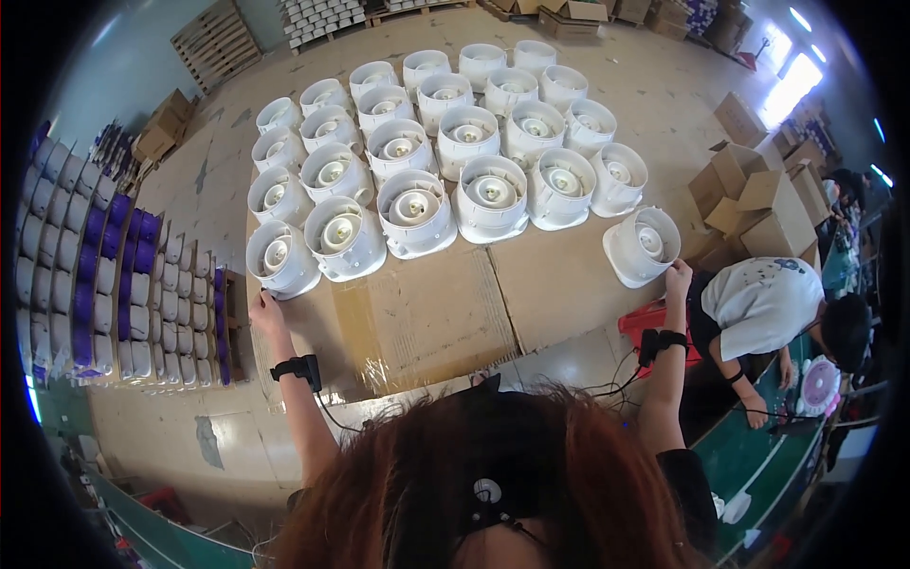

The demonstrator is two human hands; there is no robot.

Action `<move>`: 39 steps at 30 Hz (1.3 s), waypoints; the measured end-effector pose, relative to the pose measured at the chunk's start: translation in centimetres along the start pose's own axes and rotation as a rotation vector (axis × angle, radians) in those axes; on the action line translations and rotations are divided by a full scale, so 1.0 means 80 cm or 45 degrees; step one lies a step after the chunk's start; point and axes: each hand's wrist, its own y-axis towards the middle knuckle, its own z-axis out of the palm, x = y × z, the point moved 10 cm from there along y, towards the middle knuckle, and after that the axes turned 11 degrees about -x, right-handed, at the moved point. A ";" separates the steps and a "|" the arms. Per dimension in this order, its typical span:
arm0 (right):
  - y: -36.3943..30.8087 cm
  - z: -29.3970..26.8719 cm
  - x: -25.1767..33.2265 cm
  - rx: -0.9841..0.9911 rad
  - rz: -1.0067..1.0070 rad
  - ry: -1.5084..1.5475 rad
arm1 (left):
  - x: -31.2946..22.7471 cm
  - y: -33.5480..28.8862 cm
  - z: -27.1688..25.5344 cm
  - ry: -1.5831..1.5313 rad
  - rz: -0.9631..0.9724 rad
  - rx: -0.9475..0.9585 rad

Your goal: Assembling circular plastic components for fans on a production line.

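The right hand (677, 281) touches the lone white fan housing (643, 246), fingers curled at its lower rim; a real grip cannot be told. The left hand (264, 309) rests, fingers narrow, just below the front-left housing (282, 258) near the cardboard sheet's (431, 308) edge. Judging by the layout, the lone housing is being placed beside the rows (445, 142); seating it calls for sliding it left. Bare cardboard lies between the hands; boxes (758, 204) crowd the right.

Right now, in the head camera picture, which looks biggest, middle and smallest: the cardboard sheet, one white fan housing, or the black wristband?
1. cardboard sheet
2. white fan housing at the right hand
3. black wristband on the left arm, though it is nearer the camera
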 end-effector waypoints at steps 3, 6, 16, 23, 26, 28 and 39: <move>-0.003 -0.002 0.011 -0.080 0.022 -0.058 | -0.019 -0.005 -0.007 0.135 0.046 -0.006; -0.003 0.001 0.003 -0.104 0.089 -0.059 | -0.038 -0.012 -0.008 0.228 0.066 0.022; 0.012 0.023 -0.063 0.018 0.087 0.260 | -0.014 -0.010 0.013 0.184 0.143 0.126; -0.038 0.017 -0.043 0.050 0.166 0.644 | 0.027 -0.001 0.014 -0.047 -0.020 0.265; -0.091 -0.007 -0.013 0.028 0.246 0.709 | 0.023 0.004 0.019 -0.004 0.032 0.317; -0.137 -0.028 0.011 -0.049 0.337 0.773 | 0.026 0.009 0.025 -0.068 0.094 0.402; -0.358 -0.177 -0.018 -0.343 0.472 0.558 | -0.077 -0.062 0.110 -0.516 0.515 1.104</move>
